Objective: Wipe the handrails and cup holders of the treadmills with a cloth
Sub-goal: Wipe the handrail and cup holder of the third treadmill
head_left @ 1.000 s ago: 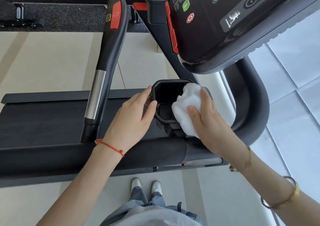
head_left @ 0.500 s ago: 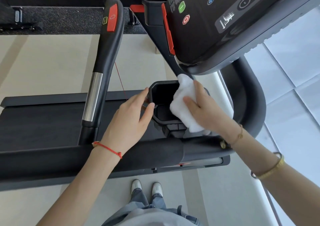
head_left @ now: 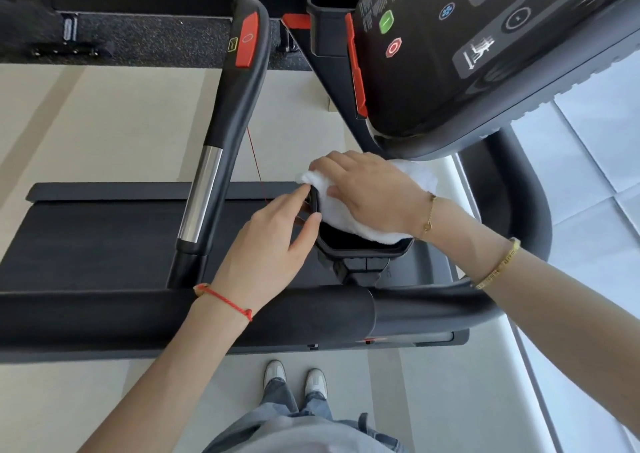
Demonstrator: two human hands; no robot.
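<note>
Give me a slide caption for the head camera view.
Right hand presses white cloth over cup holder; left hand steadies it.

Both arms reach forward. The left hand (head_left: 266,241) rests with fingers loosely extended; the right hand (head_left: 372,189) lies flat, palm down, fingers spread, pressing.
</note>
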